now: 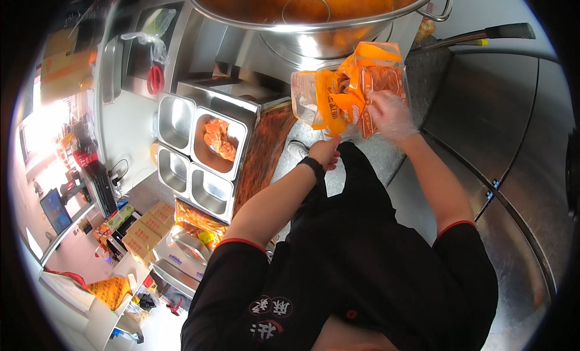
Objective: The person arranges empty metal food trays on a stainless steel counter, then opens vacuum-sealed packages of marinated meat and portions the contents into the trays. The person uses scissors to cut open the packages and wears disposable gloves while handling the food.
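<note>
An orange printed plastic bag (333, 102) with reddish-brown meat (384, 79) showing at it is spread over a clear plastic container (302, 90). My right hand (393, 115), in a clear disposable glove, grips the bag's right part with the fingertips. At the lower edge of the bag, my bare left hand (325, 154) pinches its orange corner; a black band circles that wrist. To the left, orange-red marinated meat pieces (220, 139) lie in one steel pan (199, 156), beside several other steel pans (174, 124).
A large steel pot (312, 38) with orange-brown contents stands ahead. Red-handled scissors (155, 79) hang at the upper left. Steel cabinet doors (480, 92) line the right side. Cardboard boxes (147, 233) and orange packages (195, 217) sit at the lower left.
</note>
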Tool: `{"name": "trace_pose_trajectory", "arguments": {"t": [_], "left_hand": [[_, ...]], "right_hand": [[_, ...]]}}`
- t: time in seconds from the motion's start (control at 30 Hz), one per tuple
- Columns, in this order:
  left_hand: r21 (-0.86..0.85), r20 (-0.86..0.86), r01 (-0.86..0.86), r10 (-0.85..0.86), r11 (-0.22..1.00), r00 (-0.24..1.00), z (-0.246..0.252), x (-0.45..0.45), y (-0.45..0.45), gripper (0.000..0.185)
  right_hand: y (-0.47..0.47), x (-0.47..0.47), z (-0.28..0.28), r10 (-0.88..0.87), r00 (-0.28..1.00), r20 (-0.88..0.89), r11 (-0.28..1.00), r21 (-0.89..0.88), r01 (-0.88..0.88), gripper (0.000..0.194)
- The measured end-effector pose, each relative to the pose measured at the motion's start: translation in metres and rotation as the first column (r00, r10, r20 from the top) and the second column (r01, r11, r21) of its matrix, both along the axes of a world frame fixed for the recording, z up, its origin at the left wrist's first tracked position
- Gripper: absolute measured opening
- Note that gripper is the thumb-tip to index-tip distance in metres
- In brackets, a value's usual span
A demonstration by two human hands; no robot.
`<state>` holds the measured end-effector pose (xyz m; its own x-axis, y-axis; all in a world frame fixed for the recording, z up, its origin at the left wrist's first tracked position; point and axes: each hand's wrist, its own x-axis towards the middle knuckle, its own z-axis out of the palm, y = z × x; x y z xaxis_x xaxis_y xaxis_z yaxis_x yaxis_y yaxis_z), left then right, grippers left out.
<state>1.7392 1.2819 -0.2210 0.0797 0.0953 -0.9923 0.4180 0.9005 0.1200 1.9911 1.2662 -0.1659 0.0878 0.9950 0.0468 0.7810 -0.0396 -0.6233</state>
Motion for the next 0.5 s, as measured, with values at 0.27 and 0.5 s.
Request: {"name": "trace_pose_trajectory", "arguments": {"t": [0.27,0.5], "left_hand": [[0.962,0.221,-0.113,-0.467,0.247,0.856,0.149,0.028,-0.025,0.028],[0.946,-0.325,0.226,-0.623,-0.234,0.712,0.162,0.012,0.002,0.088]], "right_hand": [[-0.056,0.022,0.007,-0.426,0.874,-0.236,0.904,-0.079,0.419,0.028],[-0.071,0.028,0.016,-0.277,0.956,-0.1,0.961,-0.048,0.274,0.03]]}}
